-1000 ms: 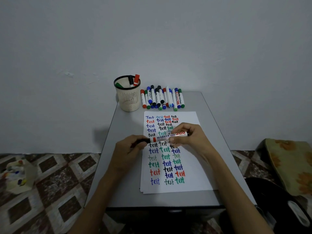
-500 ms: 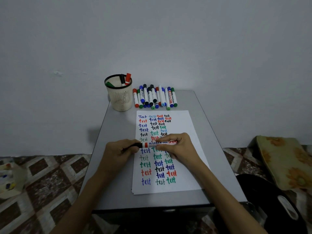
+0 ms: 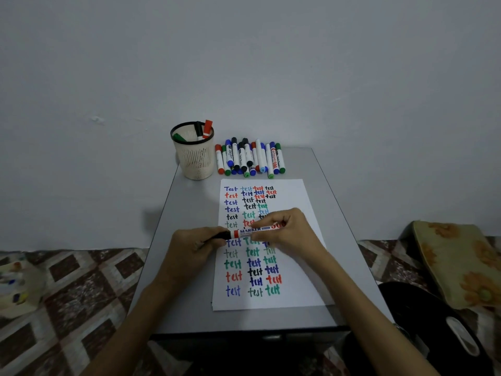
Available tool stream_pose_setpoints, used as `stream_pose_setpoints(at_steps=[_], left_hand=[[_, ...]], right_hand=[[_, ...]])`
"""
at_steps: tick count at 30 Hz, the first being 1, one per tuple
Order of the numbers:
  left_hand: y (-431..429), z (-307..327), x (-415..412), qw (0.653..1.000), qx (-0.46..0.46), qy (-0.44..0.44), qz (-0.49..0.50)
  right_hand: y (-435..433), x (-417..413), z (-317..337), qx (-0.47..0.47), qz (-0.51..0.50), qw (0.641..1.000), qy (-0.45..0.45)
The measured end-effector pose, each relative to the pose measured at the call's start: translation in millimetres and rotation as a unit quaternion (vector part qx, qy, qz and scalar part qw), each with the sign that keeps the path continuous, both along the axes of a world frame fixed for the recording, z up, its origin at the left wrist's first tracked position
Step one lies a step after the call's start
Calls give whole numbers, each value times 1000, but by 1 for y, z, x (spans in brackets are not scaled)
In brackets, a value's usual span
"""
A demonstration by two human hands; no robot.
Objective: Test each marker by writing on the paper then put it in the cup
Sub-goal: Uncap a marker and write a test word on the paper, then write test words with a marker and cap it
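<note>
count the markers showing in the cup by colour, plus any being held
green marker in the cup: 1
black marker in the cup: 1
red marker in the cup: 1
held marker, gripped by left hand and right hand: 1
total: 4

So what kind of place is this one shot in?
Most likely a room in a home, not a workshop or lab: a small grey table standing at a bare painted wall, patterned floor tiles, and a flowered cushion or blanket on the right.
</note>
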State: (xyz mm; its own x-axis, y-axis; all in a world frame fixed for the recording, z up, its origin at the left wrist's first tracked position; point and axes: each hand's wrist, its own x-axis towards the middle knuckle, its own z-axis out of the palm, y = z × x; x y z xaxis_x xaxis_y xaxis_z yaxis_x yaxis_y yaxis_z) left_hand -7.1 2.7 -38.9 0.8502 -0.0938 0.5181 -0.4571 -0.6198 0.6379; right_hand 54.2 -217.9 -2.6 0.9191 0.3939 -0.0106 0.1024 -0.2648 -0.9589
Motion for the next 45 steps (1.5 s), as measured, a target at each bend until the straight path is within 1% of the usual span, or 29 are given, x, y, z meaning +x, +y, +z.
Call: stream_pose_setpoints(at_steps=[2,3,4,6,8,10,11,12,14,16,17,19,22,24,27,29,31,33,34,36,38,39,40,41,43,45], left_hand=[[-3,1,0,1000,17,-13,3],[-4,3,-1,1000,23,-18,10],[-4,4,-1,999,28,-24,17],[-4,6,-2,998,37,-43,30],[-3,9,-1,998,26,-48,44],[-5,8,3,997,16,-34,71],[-6,4,6,996,10,-10,91],[-6,1,9,994,2,23,111],[-6,-6,15,986,20,87,137],[-7,-9,17,982,77,110,129],[-8,-9,16,982,94,112,123],[-10,-9,16,982,97,105,122],[-9,-11,17,982,101,102,121],[-8,-12,17,981,104,107,122],[-7,-13,18,981,99,119,120],[-6,-14,19,981,101,120,118],[-5,-15,21,980,107,120,117],[-5,-16,21,980,105,121,118],[-5,-16,21,980,101,121,119],[-5,-16,20,981,98,119,121],[-5,-15,19,981,92,123,121],[-5,-14,19,981,88,124,121],[-6,-14,18,981,86,123,122],[-6,-13,18,981,84,122,123],[-6,-12,18,981,83,123,123],[-7,-11,18,981,86,126,123]], right_hand=[[-4,12,13,-92,33,993,-73],[-4,18,18,-149,52,981,-114],[-1,22,21,-211,70,962,-157],[10,26,25,-316,107,914,-232],[23,31,27,-367,127,878,-279],[35,42,36,-384,114,861,-313],[40,50,43,-382,94,857,-332],[46,59,52,-369,66,858,-351],[60,78,74,-296,4,880,-372],[80,96,94,-176,-36,912,-369],[90,104,103,-117,-48,921,-369],[111,119,116,-32,-73,917,-391],[140,132,124,66,-93,892,-438],[157,136,123,89,-102,894,-428],[176,144,111,63,-117,910,-393],[183,150,97,2,-112,921,-374],[186,152,83,-103,-87,917,-374],[183,152,73,-188,-68,897,-395],[182,151,71,-208,-66,884,-413],[182,152,66,-198,-83,867,-450],[178,151,66,-145,-135,855,-478],[172,152,67,-125,-168,854,-477],[162,154,66,-122,-200,856,-461],[149,156,63,-139,-228,860,-435],[119,166,52,-214,-268,866,-363],[86,175,34,-311,-280,868,-269]])
